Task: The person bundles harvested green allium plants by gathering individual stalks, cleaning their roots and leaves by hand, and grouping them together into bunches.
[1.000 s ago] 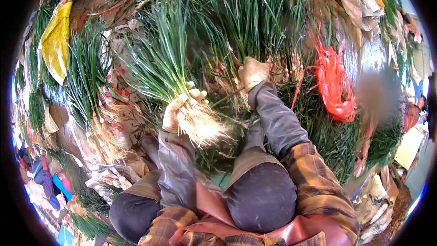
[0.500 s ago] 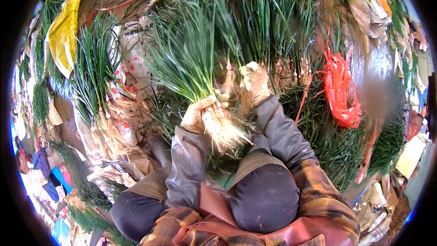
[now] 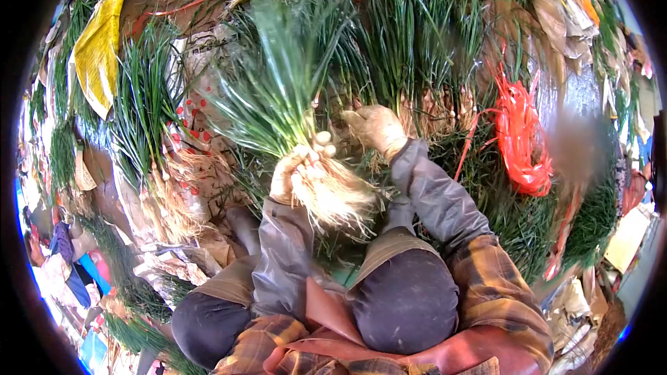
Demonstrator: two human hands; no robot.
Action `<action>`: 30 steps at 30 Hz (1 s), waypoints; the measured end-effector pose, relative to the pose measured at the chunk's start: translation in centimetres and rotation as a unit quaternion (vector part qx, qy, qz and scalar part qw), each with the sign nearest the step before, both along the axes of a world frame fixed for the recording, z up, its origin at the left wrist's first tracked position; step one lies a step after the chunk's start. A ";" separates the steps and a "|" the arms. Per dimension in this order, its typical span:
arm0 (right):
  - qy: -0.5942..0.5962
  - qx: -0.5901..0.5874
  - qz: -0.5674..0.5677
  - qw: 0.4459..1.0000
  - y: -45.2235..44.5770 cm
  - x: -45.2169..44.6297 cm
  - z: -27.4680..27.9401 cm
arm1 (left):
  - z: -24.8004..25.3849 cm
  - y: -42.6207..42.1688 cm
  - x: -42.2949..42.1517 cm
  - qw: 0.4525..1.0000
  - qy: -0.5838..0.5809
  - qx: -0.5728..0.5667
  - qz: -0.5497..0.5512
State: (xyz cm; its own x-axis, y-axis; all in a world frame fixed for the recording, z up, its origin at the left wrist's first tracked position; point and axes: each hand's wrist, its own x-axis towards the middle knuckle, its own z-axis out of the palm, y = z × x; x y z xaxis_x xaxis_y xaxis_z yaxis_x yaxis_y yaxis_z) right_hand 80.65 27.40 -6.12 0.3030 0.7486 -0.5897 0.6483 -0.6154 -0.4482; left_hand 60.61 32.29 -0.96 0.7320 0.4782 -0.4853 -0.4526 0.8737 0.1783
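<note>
A thick bunch of scallions (image 3: 299, 83), with long green leaves and pale stringy roots, is gripped near the white bases by my left hand (image 3: 283, 175). Its leaves fan up and to the left, and its roots hang over my lap side. To the right of the bunch, my right hand (image 3: 379, 130) reaches leftward with its fingers stretched out and loosely parted; nothing shows clearly in them. Just behind it stand more rooted scallions (image 3: 399, 48), and a few dark leaves lie under it.
More scallions (image 3: 142, 97) lie at left on a printed white sack (image 3: 201, 83). A tangle of red plastic twine (image 3: 520, 135) sits at right. A yellow cloth piece (image 3: 99, 52) is at upper left. My knees (image 3: 403, 298) border the work spot.
My left hand has moved slightly left and down with the scallions, whose leaves are blurred. My right hand has turned from a closed shape to fingers pointing left, a little lower.
</note>
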 end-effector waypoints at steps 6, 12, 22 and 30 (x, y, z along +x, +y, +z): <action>-0.007 0.138 -0.034 0.990 4.4 -3.1 -2.3 | 0.4 0.0 -0.8 0.999 0.007 0.005 -0.032; 0.015 0.101 -0.201 0.974 7.0 -2.8 -3.9 | 1.3 0.6 -0.4 0.984 -0.063 0.169 -0.010; 0.361 0.216 -0.240 0.875 1.5 -2.9 1.7 | -0.3 1.1 -1.0 0.985 0.171 0.018 -0.019; -0.191 0.211 -0.115 0.952 -0.9 0.0 0.7 | -0.7 1.3 -1.3 0.992 0.116 0.024 -0.047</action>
